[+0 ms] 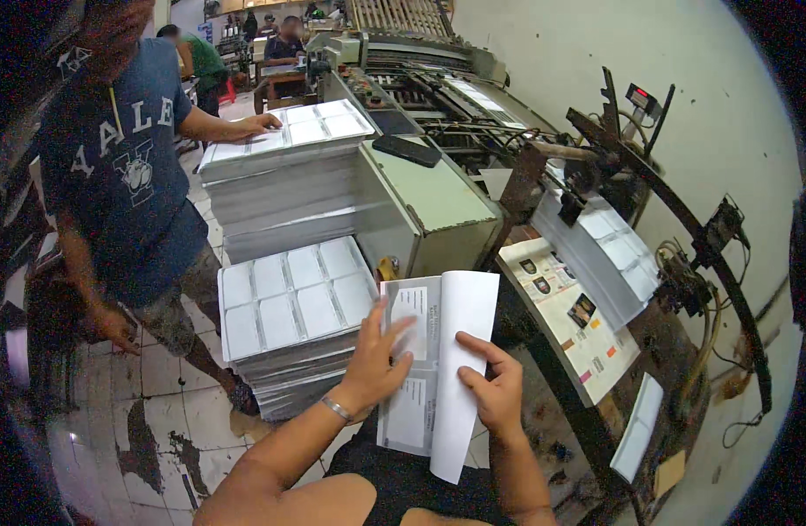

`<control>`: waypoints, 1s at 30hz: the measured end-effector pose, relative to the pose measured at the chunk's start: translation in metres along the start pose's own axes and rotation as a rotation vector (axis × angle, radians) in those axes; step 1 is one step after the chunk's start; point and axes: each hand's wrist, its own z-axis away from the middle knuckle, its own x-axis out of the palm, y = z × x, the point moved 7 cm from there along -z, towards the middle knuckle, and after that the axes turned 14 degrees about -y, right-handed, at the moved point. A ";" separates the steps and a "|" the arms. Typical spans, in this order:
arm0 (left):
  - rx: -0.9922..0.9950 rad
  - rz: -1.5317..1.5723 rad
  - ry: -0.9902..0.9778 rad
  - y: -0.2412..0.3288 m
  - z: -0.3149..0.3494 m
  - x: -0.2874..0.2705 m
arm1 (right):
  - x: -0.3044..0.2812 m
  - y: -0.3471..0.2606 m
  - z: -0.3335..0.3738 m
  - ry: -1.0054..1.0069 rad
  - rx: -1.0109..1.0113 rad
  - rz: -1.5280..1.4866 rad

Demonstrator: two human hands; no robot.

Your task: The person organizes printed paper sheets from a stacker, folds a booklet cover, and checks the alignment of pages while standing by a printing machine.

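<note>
While a co-worker's hand [259, 125] rests on a taller paper stack [284, 203] at ten o'clock, a lower stack [299, 294] stands at eight. Left hand [375, 358], seven o'clock: grip apart, fingers spread over the printed face. The printed paper [455, 421], near six o'clock, should handle light, limp and prone to creasing; hold is best taken at its outer edges. Right hand [497, 386], five o'clock, is on the white turned-over flap; whether its grip is clamped cannot be told. Colour-printed stock [587, 337] lies near four.

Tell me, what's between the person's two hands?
In the head view, printed paper lies between the left hand and the right hand, its right part turned over to show white.
</note>
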 end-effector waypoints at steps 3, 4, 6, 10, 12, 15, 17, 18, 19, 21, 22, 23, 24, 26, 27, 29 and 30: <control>0.005 -0.110 -0.088 -0.001 -0.006 0.008 | 0.002 0.003 0.004 -0.006 0.048 -0.119; 0.011 -0.088 -0.076 -0.002 -0.005 0.008 | 0.001 0.004 0.004 -0.004 0.037 -0.115; 0.021 -0.039 -0.054 -0.003 -0.004 0.008 | -0.002 0.008 0.004 0.003 0.019 -0.106; 0.004 -0.001 -0.030 -0.004 -0.004 0.008 | -0.004 0.010 0.007 0.020 0.024 -0.140; 0.019 -0.013 -0.061 -0.007 -0.005 0.011 | -0.005 0.012 0.009 0.022 0.017 -0.163; 0.024 0.062 -0.019 -0.002 -0.005 0.006 | -0.004 0.017 0.009 0.025 0.031 -0.198; 0.027 0.030 -0.044 -0.009 -0.002 0.011 | 0.000 0.013 0.009 0.037 0.046 -0.185; 0.025 0.008 -0.055 -0.012 0.001 0.012 | 0.004 0.011 0.008 0.039 0.051 -0.185; 0.032 0.006 -0.049 -0.013 0.002 0.012 | 0.006 0.010 0.007 0.046 0.057 -0.183; 0.046 0.001 -0.038 -0.009 0.000 0.017 | 0.002 0.012 0.009 0.059 0.044 -0.134; 0.046 0.006 -0.037 -0.008 -0.001 0.016 | -0.001 0.016 0.010 0.042 0.081 -0.141; 0.045 0.011 -0.037 -0.007 0.000 0.016 | 0.000 0.015 0.010 0.042 0.076 -0.175; 0.049 0.023 -0.037 -0.007 0.001 0.017 | -0.001 0.015 0.010 0.046 0.074 -0.202; 0.032 0.038 -0.059 -0.013 0.004 0.019 | 0.000 0.022 0.010 0.044 0.012 -0.179; 0.030 0.084 -0.039 -0.011 0.005 0.018 | 0.000 0.023 0.010 0.049 0.000 -0.166; 0.071 0.039 -0.056 -0.011 0.006 0.015 | 0.003 0.018 0.008 0.055 0.030 -0.182; 0.052 0.040 -0.058 -0.012 0.006 0.017 | 0.003 0.018 0.007 0.055 0.021 -0.174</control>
